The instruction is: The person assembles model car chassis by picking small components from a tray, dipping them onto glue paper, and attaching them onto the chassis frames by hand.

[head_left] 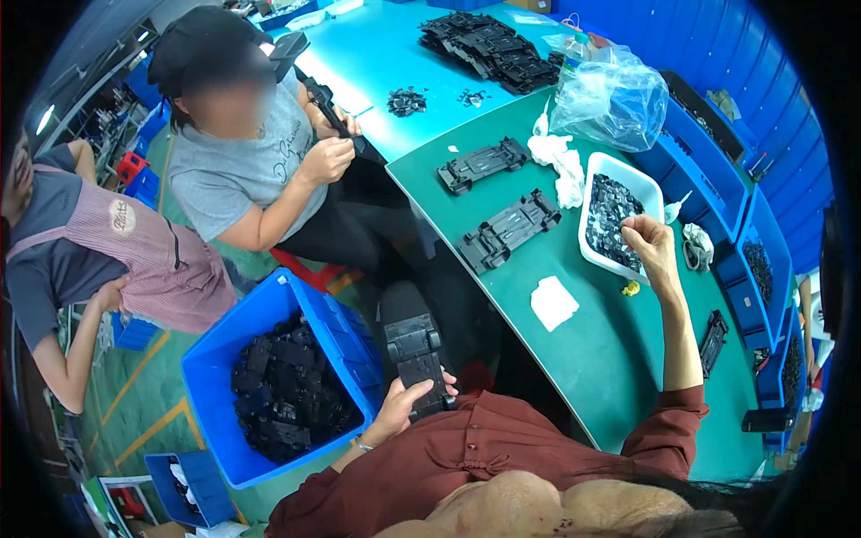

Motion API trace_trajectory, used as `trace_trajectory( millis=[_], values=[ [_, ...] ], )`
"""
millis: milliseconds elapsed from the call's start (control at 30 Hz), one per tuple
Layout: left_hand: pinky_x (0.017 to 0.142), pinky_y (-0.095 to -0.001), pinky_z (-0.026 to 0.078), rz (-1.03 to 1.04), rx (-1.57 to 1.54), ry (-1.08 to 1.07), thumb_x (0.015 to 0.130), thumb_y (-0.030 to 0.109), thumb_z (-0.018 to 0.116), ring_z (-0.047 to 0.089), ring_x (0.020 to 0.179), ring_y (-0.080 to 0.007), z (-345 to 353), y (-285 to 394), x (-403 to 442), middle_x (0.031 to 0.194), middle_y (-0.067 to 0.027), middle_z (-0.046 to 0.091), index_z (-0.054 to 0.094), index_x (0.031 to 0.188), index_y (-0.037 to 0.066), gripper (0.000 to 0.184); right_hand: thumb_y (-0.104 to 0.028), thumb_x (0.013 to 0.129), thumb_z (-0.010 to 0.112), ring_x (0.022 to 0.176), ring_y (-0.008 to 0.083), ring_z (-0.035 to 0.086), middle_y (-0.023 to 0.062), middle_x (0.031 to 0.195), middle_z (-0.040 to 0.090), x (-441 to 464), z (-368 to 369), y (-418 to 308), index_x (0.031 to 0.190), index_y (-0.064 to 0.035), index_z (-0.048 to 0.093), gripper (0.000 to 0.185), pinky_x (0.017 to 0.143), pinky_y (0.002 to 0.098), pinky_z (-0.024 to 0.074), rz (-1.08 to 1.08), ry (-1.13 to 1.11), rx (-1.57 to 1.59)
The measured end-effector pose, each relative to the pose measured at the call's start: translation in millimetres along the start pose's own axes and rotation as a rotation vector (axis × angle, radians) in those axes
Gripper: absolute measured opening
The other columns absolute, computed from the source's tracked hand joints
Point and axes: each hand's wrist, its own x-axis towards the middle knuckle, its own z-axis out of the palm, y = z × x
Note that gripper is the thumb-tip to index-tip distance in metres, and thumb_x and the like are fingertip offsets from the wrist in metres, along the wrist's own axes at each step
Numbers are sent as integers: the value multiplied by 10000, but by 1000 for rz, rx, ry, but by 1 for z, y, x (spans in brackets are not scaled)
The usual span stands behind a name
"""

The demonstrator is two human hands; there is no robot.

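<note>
My left hand (401, 408) is wrapped round the lower end of a black plastic toy car chassis (414, 345), held in front of my body beside the table edge. Over a white tray (587, 244) of small dark plastic parts (610, 208), my right hand (655, 247) has its thumb and fingertips pinched together. Whatever sits between those fingertips is too small to make out. Two similar black chassis lie on the green table to the left of the tray, one farther (484, 165) and one nearer (509, 230).
A blue crate (211, 359) of black parts stands at left. Along the table's right side run several blue bins (749, 300). A clear plastic bag (614, 99), white cloth (565, 170) and white paper (553, 303) lie on the table. A co-worker (256, 170) holds a black part; another person stands behind.
</note>
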Motion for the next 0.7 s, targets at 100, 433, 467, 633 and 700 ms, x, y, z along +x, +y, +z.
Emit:
trace_trajectory(
  millis=[100,433,467,633,700],
  values=[
    [900,-412,592,-4,5,3,988,120,559,691,1046,-274,1,1,-1,1199,-187,666,547,1284,-39,336,-100,939,668,702,70,595,10,795,656,-1,1,-2,991,27,678,138,639,231,493,-16,10,2],
    [931,-423,576,9,-27,-31,991,88,549,679,1077,-281,-1,0,-1,1214,-189,656,530,1304,-44,340,-146,919,678,728,76,600,6,803,667,-4,-1,3,951,14,704,165,649,240,486,-36,38,-74],
    [932,-432,576,1,-71,-19,984,85,549,678,1074,-288,-1,-2,0,1207,-188,654,523,1309,-50,353,-147,921,680,727,74,599,2,799,663,-6,-1,2,960,10,708,164,649,240,485,-36,44,-93],
    [974,-497,550,7,-123,-29,999,138,499,675,1042,-306,0,-7,0,1189,-211,644,478,1371,-60,422,-98,914,699,721,92,630,40,842,702,-11,-4,5,1032,41,698,182,658,233,508,55,78,168],
    [977,-505,546,-12,-159,-25,1022,179,470,671,1049,-310,2,-4,-1,1196,-214,637,458,1387,-60,436,-90,916,695,701,103,629,63,838,708,-13,-7,3,1037,53,698,188,650,239,510,88,80,182]
  ],
)
